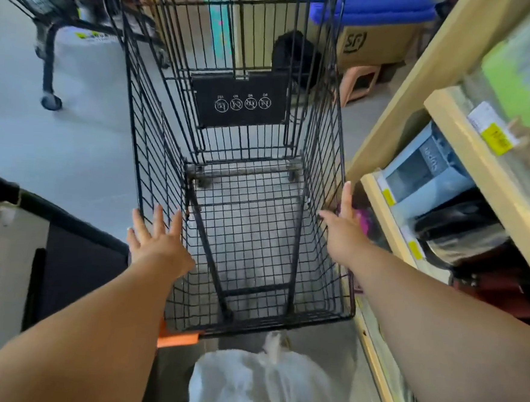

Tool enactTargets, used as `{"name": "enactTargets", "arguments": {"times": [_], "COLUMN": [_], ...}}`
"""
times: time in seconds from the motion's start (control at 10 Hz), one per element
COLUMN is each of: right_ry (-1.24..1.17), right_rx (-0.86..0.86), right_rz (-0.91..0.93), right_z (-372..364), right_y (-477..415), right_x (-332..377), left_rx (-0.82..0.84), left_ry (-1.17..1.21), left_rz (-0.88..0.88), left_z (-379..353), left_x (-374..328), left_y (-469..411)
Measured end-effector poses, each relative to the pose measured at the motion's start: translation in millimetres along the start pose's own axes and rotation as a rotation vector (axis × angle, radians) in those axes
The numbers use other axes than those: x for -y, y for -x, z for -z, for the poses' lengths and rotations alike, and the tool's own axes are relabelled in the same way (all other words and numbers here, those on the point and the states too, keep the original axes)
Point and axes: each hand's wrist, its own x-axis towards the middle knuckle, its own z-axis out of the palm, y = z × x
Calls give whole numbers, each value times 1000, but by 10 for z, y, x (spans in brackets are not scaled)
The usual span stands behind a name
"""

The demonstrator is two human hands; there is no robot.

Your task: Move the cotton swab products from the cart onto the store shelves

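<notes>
Fingers (176, 224) spread, gripping nothing. We count one cart (248, 105), left hand (157, 243) and right hand (344, 230) at its side rims, perhaps touching; shelves (379, 202) close right, floor (72, 156) open left.

Ahead of you, on the grey floor (57, 148):
- One black wheeled frame (51, 25), upper left, with one caster (51, 101) showing.
- One black bundle (294, 58), far centre.
- One pink stool (360, 82), near the bundle, on its right.
- One cardboard box (375, 43) with a printed logo, behind the stool. A blue item (365, 10), too blurred to identify, rests on top.

To your right: one pale blue boxed item (422, 171), with yellow labels (497, 138) nearby.

Nearest you, bottom centre: one white plastic bag (263, 386), knotted at the top.
</notes>
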Motion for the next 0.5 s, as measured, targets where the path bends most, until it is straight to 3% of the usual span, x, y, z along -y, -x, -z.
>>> {"name": "enactTargets", "arguments": {"times": [0.1,0.2,0.4,0.5], "right_ry": [33,86,93,92], "right_rx": [7,83,89,174], "right_rz": [91,-29,71,-10], "right_z": [156,306,349,507], "right_y": [-200,-309,-427,-375], "right_x": [17,122,70,59], "left_rx": [-6,-30,-88,-139], "left_ry": [17,9,1,0], "left_rz": [-14,-70,-170,-203], "left_z": [137,327,744,953], "left_x": [-250,-507,-885,-1001], "left_y": [-17,12,81,131]}}
